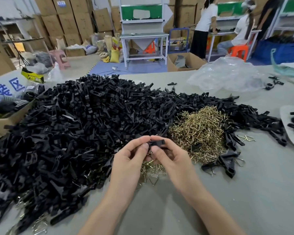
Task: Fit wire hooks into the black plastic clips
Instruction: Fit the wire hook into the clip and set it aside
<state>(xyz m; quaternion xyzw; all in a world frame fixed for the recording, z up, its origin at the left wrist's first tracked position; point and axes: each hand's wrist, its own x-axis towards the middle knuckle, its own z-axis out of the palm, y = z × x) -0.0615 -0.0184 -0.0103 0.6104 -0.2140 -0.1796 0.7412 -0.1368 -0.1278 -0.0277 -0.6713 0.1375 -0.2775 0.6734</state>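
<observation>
One black plastic clip [157,142] is held between both hands above the table's near middle. My left hand [131,158] pinches its left end with thumb and fingertips. My right hand [170,156] pinches its right part, and a small bit of a wire hook [151,152] shows just under the clip between my thumbs. A huge heap of black clips [78,126] fills the left and middle of the table. A pile of brass-coloured wire hooks [199,133] lies right of my hands, with more hooks [151,168] under them.
Several clips fitted with hooks [226,164] lie to the right on the grey table [244,192]. A clear plastic bag [227,75] sits at the back right. An open cardboard box [5,122] stands at the left edge. A grey sheet with clips [288,131] lies far right. People work at benches behind.
</observation>
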